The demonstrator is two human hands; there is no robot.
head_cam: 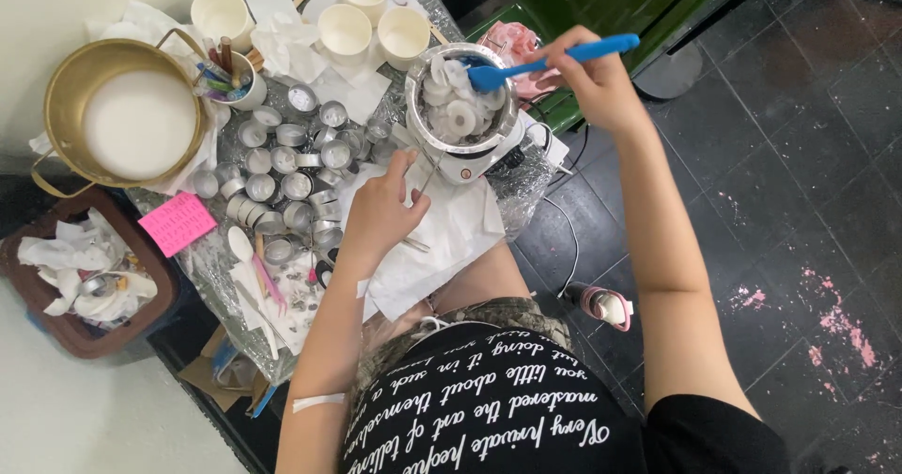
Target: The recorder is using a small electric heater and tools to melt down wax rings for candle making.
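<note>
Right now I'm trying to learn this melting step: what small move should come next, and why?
Probably a gentle stir. The right hand holds the blue spatula with its blade among solid white wax discs in the steel pot, while the left hand rests beside it.

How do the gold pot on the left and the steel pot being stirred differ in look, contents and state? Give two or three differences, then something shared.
The gold pot is wide, brass-coloured and has loop handles; the steel pot is smaller and silver. The gold pot holds one smooth, flat white mass; the steel pot holds separate white discs and chunks. No hand touches the gold pot; the right hand works a blue spatula in the steel pot. Both are round, open-topped and hold white material.
</note>
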